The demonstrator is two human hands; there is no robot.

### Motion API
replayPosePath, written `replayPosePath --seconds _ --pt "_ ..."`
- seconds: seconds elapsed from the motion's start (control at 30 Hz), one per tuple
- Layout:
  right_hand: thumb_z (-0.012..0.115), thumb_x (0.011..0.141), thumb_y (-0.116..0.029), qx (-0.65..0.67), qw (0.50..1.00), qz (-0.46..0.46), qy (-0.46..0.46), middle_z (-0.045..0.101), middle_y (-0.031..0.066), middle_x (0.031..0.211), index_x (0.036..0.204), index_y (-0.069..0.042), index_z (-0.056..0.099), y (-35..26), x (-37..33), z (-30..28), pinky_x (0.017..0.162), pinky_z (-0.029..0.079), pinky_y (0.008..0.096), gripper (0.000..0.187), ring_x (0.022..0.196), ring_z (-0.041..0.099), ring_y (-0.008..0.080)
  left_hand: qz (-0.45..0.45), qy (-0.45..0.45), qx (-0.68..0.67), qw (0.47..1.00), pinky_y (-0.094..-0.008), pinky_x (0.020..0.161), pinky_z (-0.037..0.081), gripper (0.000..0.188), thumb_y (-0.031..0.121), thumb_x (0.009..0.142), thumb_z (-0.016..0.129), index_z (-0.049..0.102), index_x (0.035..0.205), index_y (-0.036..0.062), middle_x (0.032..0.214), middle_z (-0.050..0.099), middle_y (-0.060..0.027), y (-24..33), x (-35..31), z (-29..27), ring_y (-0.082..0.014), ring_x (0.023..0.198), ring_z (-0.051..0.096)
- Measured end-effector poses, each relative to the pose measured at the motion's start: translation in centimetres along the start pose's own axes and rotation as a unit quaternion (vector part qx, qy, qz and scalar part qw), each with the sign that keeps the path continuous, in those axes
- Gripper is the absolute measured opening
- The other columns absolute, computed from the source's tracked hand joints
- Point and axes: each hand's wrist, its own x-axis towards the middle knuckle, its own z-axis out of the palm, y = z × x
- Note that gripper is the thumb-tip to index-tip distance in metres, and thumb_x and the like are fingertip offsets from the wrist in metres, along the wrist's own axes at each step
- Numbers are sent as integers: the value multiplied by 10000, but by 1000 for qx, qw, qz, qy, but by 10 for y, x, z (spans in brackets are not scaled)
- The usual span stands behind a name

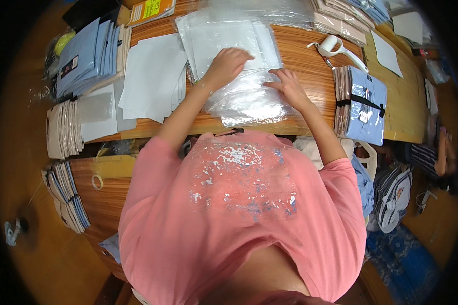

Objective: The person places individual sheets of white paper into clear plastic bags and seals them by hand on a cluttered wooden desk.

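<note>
A pile of clear plastic bags (249, 104) lies on the wooden table in front of me, glossy and creased at its near end. White sheets (216, 43) show through the plastic at its far end. My left hand (228, 67) is over the far part of the pile, fingers stretched to the right and slightly bent, with nothing visible in them. At the pile's right edge is my right hand (289, 87), its fingers apart and their tips at the plastic. Whether either hand presses on the film is hard to see.
Loose white sheets (152, 76) lie left of the bags. Folded blue shirts (89, 56) and beige packs (64, 127) are stacked farther left. On the right are a white-handled roller (336, 47) and a strapped shirt bundle (364, 104). More clear film (264, 12) lies beyond.
</note>
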Motion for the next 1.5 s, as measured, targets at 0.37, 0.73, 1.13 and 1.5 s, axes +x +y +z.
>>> replayPosePath --seconds 0.37,0.73,1.13,1.5 --pt "664 774 -129 164 986 17 34 616 71 1057 871 -86 674 -6 1 20 863 401 367 107 1017 522 264 -176 -29 -43 983 -349 889 400 386 256 826 643 600 1172 90 1098 601 -73 46 -104 -25 -253 896 569" --pt "611 878 -174 370 908 197 -9 641 94 785 909 -20 617 -8 8 27 674 460 286 158 692 588 172 -124 -242 4 962 -356 782 434 275 298 730 691 636 892 82 903 635 -88 16 -21 7 -260 886 585" --pt "595 892 -116 525 811 258 -10 641 3 768 856 12 649 -1 16 36 702 425 217 144 730 546 69 -164 -276 -43 946 -360 713 452 256 249 691 748 636 839 72 800 647 -91 13 -28 -2 -276 780 606" --pt "604 898 -152 580 763 267 98 659 24 814 858 -1 678 -7 8 52 720 436 228 173 740 579 89 -177 -231 -26 956 -356 813 381 214 271 676 752 656 754 97 775 660 -64 19 -37 -13 -246 788 613"
